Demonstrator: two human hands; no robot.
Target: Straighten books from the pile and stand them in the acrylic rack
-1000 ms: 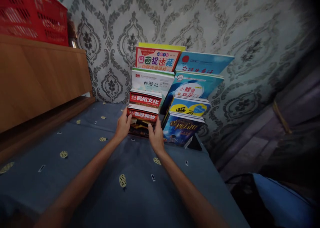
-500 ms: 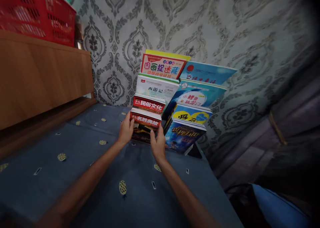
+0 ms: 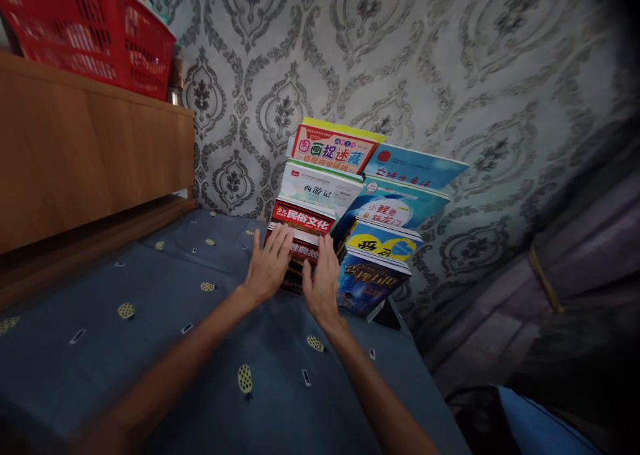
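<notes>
Several books stand upright in two rows, one behind another. At the front of the left row is a dark book with a red title band point(image 3: 303, 250). My left hand point(image 3: 270, 263) lies against its left front and top, fingers stretched out. At its right edge is my right hand point(image 3: 323, 283), fingers extended and thumb in front. Both hands cover parts of the cover. Behind it stand another red-titled book point(image 3: 305, 219), a white book point(image 3: 317, 190) and a red-bordered book point(image 3: 333, 150). A dark blue book point(image 3: 373, 283) fronts the right row.
A wooden cabinet point(image 3: 95, 155) bears a red plastic basket point(image 3: 100, 42) at the left. Patterned wallpaper point(image 3: 285, 108) rises behind the books. The dark blue cloth point(image 3: 200, 335) covers the surface below. Bunched curtain fabric point(image 3: 505, 308) hangs at the right.
My left hand has shifted from the front book's left edge onto its front and top, fingers now stretched. The right hand has straightened its fingers along the right edge. The view has shifted slightly.
</notes>
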